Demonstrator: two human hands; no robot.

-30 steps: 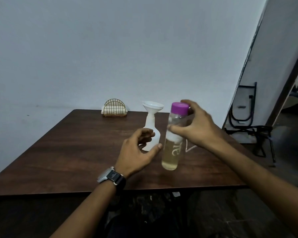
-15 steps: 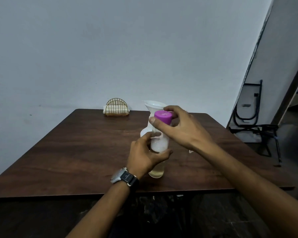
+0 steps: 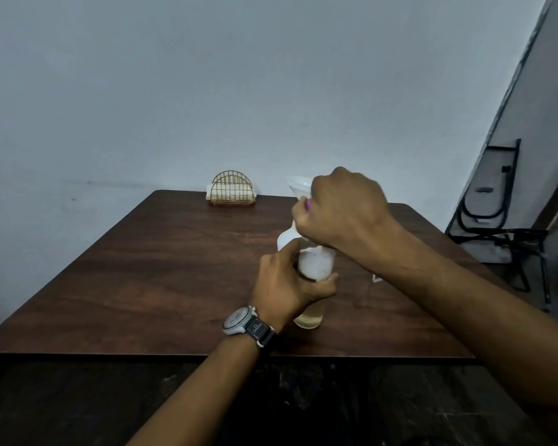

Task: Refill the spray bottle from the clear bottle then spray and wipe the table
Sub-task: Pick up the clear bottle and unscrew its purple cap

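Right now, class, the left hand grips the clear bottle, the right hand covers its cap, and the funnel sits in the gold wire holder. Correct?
Only the funnel is misplaced. The head view shows it atop the white spray bottle, apart from the gold wire holder. The left hand does grip the clear bottle, and the right hand covers its cap.

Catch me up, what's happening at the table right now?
The left hand grips the clear bottle upright around its middle, while the right hand is curled over its purple cap, apparently unscrewing it. The white spray bottle stands just behind on the table with a funnel in its neck. Pouring has not started.
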